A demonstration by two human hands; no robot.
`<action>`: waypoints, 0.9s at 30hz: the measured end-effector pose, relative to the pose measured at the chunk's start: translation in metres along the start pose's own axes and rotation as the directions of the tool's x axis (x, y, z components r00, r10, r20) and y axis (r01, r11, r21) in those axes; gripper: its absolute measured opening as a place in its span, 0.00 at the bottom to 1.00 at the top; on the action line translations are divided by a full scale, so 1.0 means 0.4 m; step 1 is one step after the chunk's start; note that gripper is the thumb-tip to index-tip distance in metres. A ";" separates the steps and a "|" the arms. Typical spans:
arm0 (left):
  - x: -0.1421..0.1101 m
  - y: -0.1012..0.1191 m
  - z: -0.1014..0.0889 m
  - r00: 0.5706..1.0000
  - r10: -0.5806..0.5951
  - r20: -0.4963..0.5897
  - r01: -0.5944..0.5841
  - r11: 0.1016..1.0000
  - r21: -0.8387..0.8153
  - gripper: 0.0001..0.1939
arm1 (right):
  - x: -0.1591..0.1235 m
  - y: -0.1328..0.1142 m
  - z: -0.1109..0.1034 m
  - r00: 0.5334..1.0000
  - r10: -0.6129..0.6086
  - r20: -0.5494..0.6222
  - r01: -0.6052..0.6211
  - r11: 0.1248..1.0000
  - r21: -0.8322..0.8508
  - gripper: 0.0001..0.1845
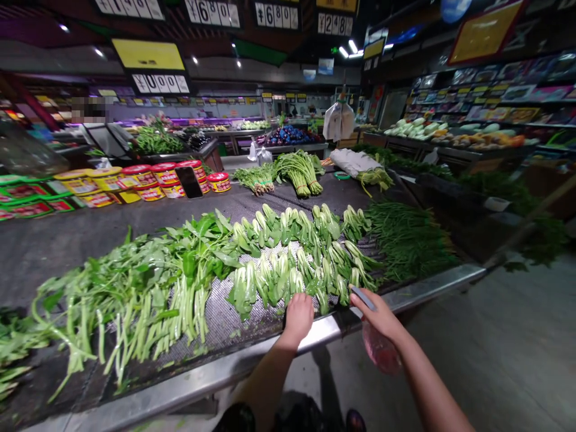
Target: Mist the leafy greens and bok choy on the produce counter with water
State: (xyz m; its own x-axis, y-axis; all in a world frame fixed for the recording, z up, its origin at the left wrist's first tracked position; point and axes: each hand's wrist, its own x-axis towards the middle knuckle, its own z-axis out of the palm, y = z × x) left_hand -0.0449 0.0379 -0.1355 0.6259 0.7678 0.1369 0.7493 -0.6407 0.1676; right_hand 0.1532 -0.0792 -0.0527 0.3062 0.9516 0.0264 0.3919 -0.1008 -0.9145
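My right hand (375,311) is closed around a spray bottle with a grey top (362,298) and a clear, pinkish body (382,351), held just past the stand's front edge. My left hand (299,315) is curled up against the nearest row of bok choy (244,288), over the metal rim. What lies under its fingers is hidden. The bok choy, with pale stalks and green leaves, lies in two rows on a dark mesh mat (225,312). Wet leaves shine on the long-stemmed greens (148,294) to the left.
Thin green stalks (409,246) lie at right. Behind are tied bundles of greens (299,174), stacked round tins (164,174) and a phone (189,182) leaning on them. A metal edge (450,279) runs along the front. A person (105,138) stands at far left.
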 end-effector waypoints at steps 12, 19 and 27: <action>0.037 0.055 0.022 0.999 -0.033 0.028 0.032 0.999 0.037 0.14 | -0.049 0.053 -0.075 0.997 -0.025 0.070 0.037 0.983 -0.181 0.26; 0.067 0.083 0.018 1.000 -0.028 0.014 0.027 0.998 0.050 0.13 | -0.038 0.067 -0.176 0.992 -0.044 0.119 0.053 0.995 -0.079 0.25; 0.121 0.154 0.035 1.000 0.012 0.001 -0.012 0.999 0.044 0.13 | -0.045 0.099 -0.240 0.998 -0.028 0.059 0.035 0.991 -0.132 0.22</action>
State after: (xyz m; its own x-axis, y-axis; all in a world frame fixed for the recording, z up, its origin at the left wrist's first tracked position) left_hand 0.0347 0.0356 -0.1323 0.6348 0.7603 0.1377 0.7508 -0.6490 0.1229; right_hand 0.2467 -0.1282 -0.0506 0.2437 0.9694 0.0282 0.5132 -0.1042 -0.8519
